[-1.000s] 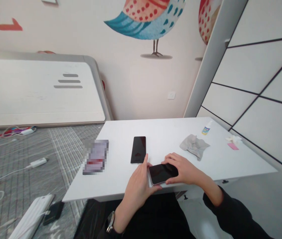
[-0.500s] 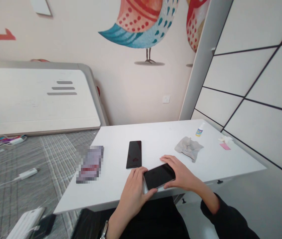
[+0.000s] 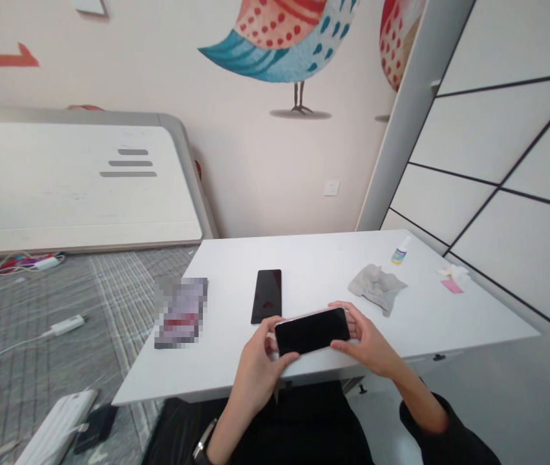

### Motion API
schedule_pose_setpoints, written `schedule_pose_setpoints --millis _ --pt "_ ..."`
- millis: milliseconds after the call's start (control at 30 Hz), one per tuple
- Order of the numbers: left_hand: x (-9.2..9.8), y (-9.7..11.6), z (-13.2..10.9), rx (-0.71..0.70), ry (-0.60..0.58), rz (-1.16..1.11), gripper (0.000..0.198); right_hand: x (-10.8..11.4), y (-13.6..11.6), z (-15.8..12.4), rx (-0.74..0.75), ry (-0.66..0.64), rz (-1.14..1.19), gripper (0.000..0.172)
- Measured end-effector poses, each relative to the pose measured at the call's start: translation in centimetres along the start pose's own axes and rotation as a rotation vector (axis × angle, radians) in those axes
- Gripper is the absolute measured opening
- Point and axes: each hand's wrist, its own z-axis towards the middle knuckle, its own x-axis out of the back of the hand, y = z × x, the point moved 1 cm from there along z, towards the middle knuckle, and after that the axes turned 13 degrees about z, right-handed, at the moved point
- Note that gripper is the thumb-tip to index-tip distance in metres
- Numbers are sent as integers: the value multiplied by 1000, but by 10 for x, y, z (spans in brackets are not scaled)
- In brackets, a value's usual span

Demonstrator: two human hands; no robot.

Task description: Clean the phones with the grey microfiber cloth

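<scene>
A dark-screened smartphone (image 3: 312, 332) is held sideways above the near edge of the white table (image 3: 207, 381). My left hand (image 3: 260, 361) grips its left end, thumb along the lower edge. Around the right end, my right hand (image 3: 364, 339) is closed, its thumb on the front and the other fingers partly hidden behind. Just beyond my left hand lies a second black phone (image 3: 267, 297), flat on the table. To the right is a crumpled grey cloth (image 3: 377, 288).
A small spray bottle (image 3: 399, 252) stands at the back right, near a pink slip (image 3: 452, 286) and white crumpled tissue (image 3: 455, 272). A blurred-out flat item (image 3: 182, 313) lies at the table's left. Cables and a white power strip (image 3: 59, 423) are on the carpet.
Both hands have lifted and tilted the phone, so its screen faces me more. The right fingers have moved behind its end. The whole view has shifted slightly.
</scene>
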Motion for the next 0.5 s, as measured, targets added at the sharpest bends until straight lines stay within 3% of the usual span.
schedule_pose_setpoints --millis 133,367,500 --pt "2 -1 0 -5 1 1 44 -1 6 0 -22 72 83 48" --pt "1 3 3 -67 30 105 34 2 13 8 -76 113 131 53" --pt "7 10 5 -117 38 259 31 21 13 26 -35 115 116 62"
